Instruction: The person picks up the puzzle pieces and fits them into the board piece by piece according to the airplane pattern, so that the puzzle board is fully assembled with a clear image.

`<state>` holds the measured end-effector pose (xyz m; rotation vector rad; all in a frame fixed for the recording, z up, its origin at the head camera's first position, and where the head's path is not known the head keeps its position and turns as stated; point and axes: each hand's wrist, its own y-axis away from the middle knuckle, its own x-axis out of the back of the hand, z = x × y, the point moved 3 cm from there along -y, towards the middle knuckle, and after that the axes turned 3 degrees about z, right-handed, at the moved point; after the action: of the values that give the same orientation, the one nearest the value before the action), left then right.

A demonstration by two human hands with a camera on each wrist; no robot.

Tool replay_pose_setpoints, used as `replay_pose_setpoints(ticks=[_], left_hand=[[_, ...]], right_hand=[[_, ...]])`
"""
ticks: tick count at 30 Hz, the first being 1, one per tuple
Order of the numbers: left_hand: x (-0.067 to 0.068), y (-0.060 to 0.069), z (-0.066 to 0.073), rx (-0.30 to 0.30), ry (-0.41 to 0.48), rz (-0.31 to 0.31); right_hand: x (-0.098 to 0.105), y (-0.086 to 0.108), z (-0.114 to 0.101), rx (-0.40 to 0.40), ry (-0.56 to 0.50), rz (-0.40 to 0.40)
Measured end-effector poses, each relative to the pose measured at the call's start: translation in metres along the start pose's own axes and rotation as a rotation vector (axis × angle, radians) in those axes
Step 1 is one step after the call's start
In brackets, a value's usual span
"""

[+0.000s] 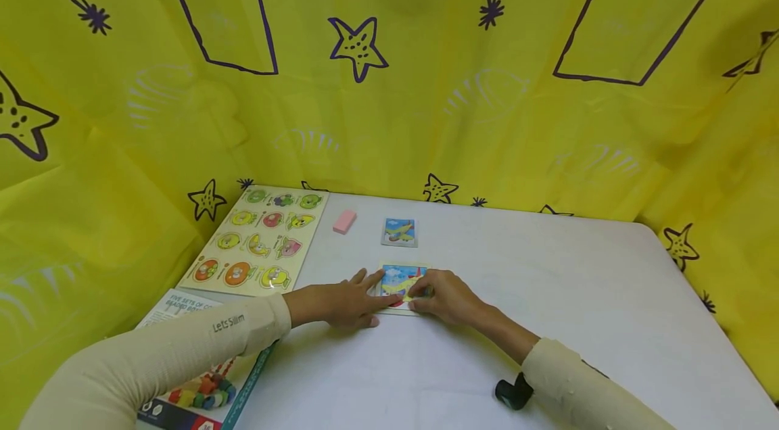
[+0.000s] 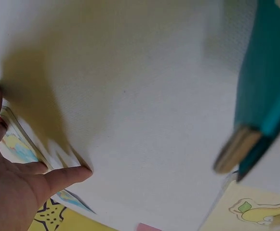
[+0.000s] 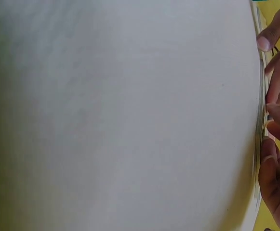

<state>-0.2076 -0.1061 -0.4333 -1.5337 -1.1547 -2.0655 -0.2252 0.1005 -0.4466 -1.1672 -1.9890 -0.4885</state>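
Observation:
A small picture puzzle point(image 1: 395, 274) showing a yellow airplane on blue sky lies flat on the white table. My left hand point(image 1: 349, 303) has its fingers spread, the fingertips pressing on the puzzle's left side and lower edge. In the left wrist view, that hand point(image 2: 14, 185) reaches over the board's edge with straight fingers. My right hand point(image 1: 449, 296) is bent over the puzzle's right side, thumb and fingers pinching what looks like a small puzzle piece, mostly hidden by the fingers. Just behind the puzzle lies a smaller card point(image 1: 399, 232) with a similar airplane picture.
A pink block point(image 1: 344, 222) lies left of the card. At the left are a fruit-picture board point(image 1: 258, 241) and a printed box point(image 1: 240, 389) under my left forearm. A black object point(image 1: 514, 393) sits beside my right sleeve. A yellow curtain point(image 1: 414, 112) surrounds the table point(image 1: 578, 295).

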Motion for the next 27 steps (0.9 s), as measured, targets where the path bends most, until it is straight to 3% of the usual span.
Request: replay_pose_setpoints(ticks=[6, 12, 20, 27], left_hand=[[0.000, -0.001, 0.000, 0.005, 0.012, -0.002], [0.001, -0.001, 0.001, 0.011, 0.022, -0.001], [-0.001, -0.002, 0.000, 0.003, 0.031, 0.003], [0.002, 0.001, 0.001, 0.007, 0.034, 0.003]], right_hand=[[0.011, 0.008, 0.008, 0.038, -0.069, -0.026], [0.041, 0.028, 0.021, 0.067, -0.064, 0.002], [0.084, 0.084, 0.047, 0.025, -0.023, 0.028], [0.094, 0.136, 0.068, -0.001, -0.023, 0.029]])
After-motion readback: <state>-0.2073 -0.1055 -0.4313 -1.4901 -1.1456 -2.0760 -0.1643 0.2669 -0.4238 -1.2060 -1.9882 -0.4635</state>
